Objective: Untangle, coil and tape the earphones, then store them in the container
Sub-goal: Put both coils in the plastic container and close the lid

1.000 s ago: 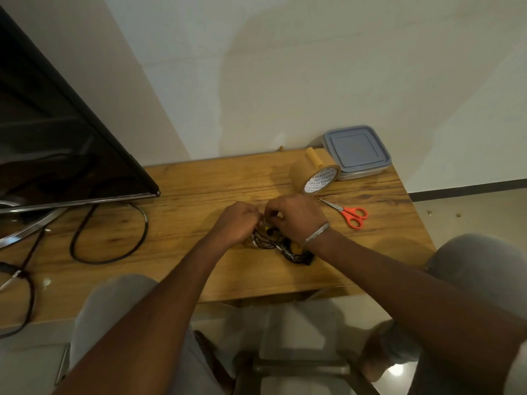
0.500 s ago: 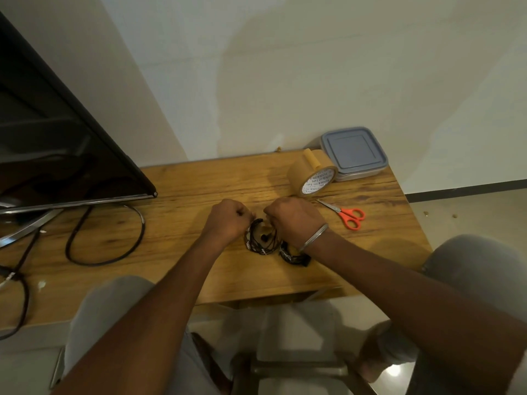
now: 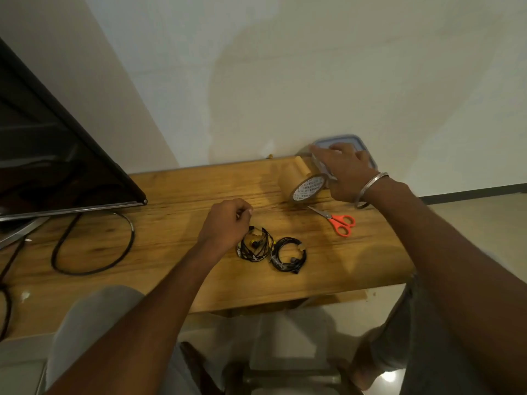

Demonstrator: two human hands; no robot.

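Note:
Two coiled black earphones lie side by side on the wooden table (image 3: pixel 171 223): the left coil (image 3: pixel 254 247), with yellow bits in it, and the right coil (image 3: pixel 289 254), bound with a small piece of tape. My left hand (image 3: pixel 224 223) is curled into a loose fist just left of and above the left coil, touching its edge. My right hand (image 3: pixel 343 172) is stretched to the far right corner, fingers apart, lying on the grey-blue lidded container (image 3: pixel 349 137) by the wall. Most of the lid is hidden under it.
A brown tape roll (image 3: pixel 293 178) lies on its side just left of the container, against my right hand. Orange-handled scissors (image 3: pixel 340 222) lie in front of it. A black TV (image 3: pixel 57 166) and a looping black cable (image 3: pixel 94 252) take up the table's left.
My right hand has left the coils and reached back-right onto the container. The two coils now lie uncovered on the table. My left hand stays by the left coil.

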